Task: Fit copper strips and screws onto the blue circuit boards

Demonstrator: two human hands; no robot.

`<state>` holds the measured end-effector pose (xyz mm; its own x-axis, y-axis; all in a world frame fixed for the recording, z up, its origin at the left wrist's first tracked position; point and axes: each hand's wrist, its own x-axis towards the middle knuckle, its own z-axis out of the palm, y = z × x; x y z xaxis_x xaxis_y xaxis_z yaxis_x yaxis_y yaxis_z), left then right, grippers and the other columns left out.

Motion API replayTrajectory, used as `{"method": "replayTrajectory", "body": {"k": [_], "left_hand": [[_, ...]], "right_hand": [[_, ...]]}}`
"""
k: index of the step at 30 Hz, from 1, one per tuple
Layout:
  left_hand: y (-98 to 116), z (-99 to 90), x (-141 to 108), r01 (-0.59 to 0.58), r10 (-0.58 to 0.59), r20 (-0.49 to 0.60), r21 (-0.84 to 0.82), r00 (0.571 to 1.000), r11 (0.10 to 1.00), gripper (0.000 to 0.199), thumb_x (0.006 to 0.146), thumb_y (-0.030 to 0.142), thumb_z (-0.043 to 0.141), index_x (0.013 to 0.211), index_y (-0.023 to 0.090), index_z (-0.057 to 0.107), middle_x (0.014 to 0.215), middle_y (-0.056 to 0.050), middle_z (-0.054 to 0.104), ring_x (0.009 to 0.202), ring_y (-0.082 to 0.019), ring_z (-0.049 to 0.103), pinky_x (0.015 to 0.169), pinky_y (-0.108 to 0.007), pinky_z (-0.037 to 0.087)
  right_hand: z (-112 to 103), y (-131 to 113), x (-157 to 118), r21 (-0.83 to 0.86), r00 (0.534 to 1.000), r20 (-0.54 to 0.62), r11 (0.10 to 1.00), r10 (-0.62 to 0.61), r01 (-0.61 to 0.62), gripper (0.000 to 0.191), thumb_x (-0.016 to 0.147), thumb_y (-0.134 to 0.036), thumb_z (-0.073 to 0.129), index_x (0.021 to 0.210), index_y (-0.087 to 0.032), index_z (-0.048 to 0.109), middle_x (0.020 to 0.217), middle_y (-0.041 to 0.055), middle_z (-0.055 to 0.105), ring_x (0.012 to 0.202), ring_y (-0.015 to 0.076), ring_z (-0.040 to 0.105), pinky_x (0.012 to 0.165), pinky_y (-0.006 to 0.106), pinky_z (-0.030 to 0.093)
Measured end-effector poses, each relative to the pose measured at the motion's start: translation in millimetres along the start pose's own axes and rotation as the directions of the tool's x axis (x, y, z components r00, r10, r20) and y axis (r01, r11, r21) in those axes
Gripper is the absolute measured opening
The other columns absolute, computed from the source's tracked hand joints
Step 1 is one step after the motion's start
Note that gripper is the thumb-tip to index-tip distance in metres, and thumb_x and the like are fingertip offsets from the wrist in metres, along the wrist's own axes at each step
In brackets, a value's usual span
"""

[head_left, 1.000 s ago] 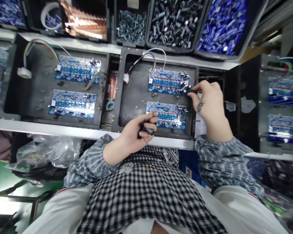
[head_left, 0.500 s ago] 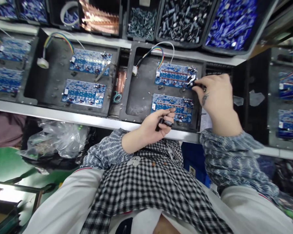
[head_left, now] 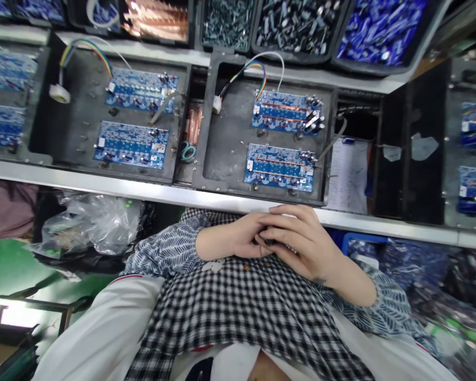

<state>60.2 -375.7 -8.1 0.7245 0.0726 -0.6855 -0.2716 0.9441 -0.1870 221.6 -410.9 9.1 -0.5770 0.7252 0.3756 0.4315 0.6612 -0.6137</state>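
My two hands meet in front of the checked apron, just below the bench edge. My left hand [head_left: 249,235] is curled closed around small black capacitors [head_left: 268,242], mostly hidden behind fingers. Over it lies my right hand [head_left: 305,241], its bent fingers closing at the left palm; what they pinch is hidden. Beyond them, an upper blue circuit board [head_left: 285,111] and a lower blue circuit board [head_left: 280,167] lie in a dark tray [head_left: 226,159]. Several black capacitors [head_left: 312,121] stand tilted at the upper board's right end.
Along the back are bins of blue capacitors [head_left: 381,32], dark capacitors [head_left: 297,26], and copper strips [head_left: 156,18]. A neighbouring tray [head_left: 79,143] holds two more boards. Teal-handled scissors [head_left: 188,152] lie between trays. Right of my tray is a paper sheet [head_left: 347,174].
My right hand has left the upper board's right end and come down to my left hand, which has drawn back towards the apron. Capacitors at that board end are now uncovered.
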Motion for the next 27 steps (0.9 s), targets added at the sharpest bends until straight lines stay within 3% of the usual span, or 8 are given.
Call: {"method": "replayTrajectory", "body": {"k": [2,5,7,12,16,20,23,27], "left_hand": [[0,-5.7,0,0.027,-0.028,0.023,0.047,0.999,0.999,0.015,0.090,0.006,0.063,0.078,0.015,0.063,0.062,0.003,0.045,0.048,-0.005,0.037,0.039,-0.010,0.022],[2,-21.1,-1,0.132,-0.143,0.065,0.151,0.988,0.980,0.021,0.087,-0.001,0.053,0.087,0.011,0.070,0.074,-0.004,0.060,0.053,-0.006,0.045,0.038,-0.009,0.017],[3,-37.2,-2,0.198,-0.217,0.050,0.252,0.975,0.947,0.029,0.079,-0.008,0.052,0.092,0.007,0.073,0.088,-0.010,0.069,0.052,-0.004,0.045,0.037,-0.010,0.015],[2,-62.5,-5,0.188,-0.196,-0.002,0.309,0.981,0.933,0.020,0.096,0.004,0.058,0.101,0.007,0.077,0.100,-0.016,0.074,0.048,-0.002,0.037,0.037,-0.009,0.019],[2,-37.1,-4,0.125,-0.128,-0.002,0.235,0.992,0.964,0.035,0.107,0.013,0.043,0.090,0.005,0.073,0.074,-0.005,0.060,0.044,-0.002,0.033,0.036,-0.009,0.018],[6,-0.5,0,0.061,-0.091,0.114,0.241,0.989,0.969,0.034,0.104,0.005,0.037,0.091,0.006,0.069,0.074,-0.002,0.053,0.047,-0.002,0.036,0.039,-0.009,0.021],[10,9.5,6,-0.135,0.058,0.226,0.342,0.972,0.930,0.015,0.101,0.014,0.058,0.089,0.009,0.065,0.078,-0.001,0.056,0.051,-0.002,0.035,0.042,-0.009,0.020],[10,0.2,15,-0.381,0.264,0.292,0.487,0.919,0.786,0.024,0.086,0.028,0.082,0.090,0.013,0.064,0.077,0.001,0.059,0.055,-0.003,0.039,0.048,-0.014,0.023]], "right_hand": [[-4,2,-4,0.071,0.999,-0.012,0.997,0.033,-0.032,0.021,0.099,-0.025,0.059,0.117,-0.031,0.068,0.112,0.0036,0.079,0.109,0.0261,0.072,0.088,0.046,0.058],[-21,21,-10,0.087,0.952,-0.131,0.960,0.275,-0.265,0.022,0.099,-0.026,0.059,0.118,-0.033,0.068,0.102,0.0015,0.078,0.090,0.0226,0.074,0.079,0.041,0.060],[-33,45,-12,-0.103,0.893,-0.232,0.903,0.385,-0.416,0.021,0.099,-0.028,0.060,0.115,-0.032,0.072,0.102,0.0041,0.076,0.087,0.0246,0.072,0.078,0.043,0.058],[-40,95,-12,-0.462,0.904,-0.091,0.786,0.418,-0.410,0.030,0.103,-0.035,0.047,0.111,-0.031,0.075,0.100,0.0107,0.073,0.091,0.0351,0.064,0.079,0.057,0.051],[-35,101,-6,-0.466,0.857,-0.094,0.738,0.506,-0.488,0.025,0.102,-0.040,0.049,0.105,-0.032,0.073,0.101,0.0102,0.074,0.097,0.0370,0.062,0.085,0.060,0.046],[-39,96,2,-0.475,0.833,-0.039,0.723,0.552,-0.502,0.029,0.104,-0.041,0.045,0.101,-0.032,0.073,0.101,0.0093,0.075,0.099,0.0375,0.061,0.086,0.060,0.043],[-43,97,4,-0.468,0.852,-0.023,0.748,0.522,-0.471,0.027,0.103,-0.038,0.047,0.101,-0.035,0.074,0.103,0.0063,0.076,0.098,0.0353,0.061,0.088,0.058,0.042],[-39,104,0,-0.513,0.914,-0.031,0.779,0.403,-0.361,0.022,0.101,-0.038,0.056,0.099,-0.028,0.076,0.100,0.0071,0.077,0.093,0.0315,0.062,0.085,0.053,0.044]]}}
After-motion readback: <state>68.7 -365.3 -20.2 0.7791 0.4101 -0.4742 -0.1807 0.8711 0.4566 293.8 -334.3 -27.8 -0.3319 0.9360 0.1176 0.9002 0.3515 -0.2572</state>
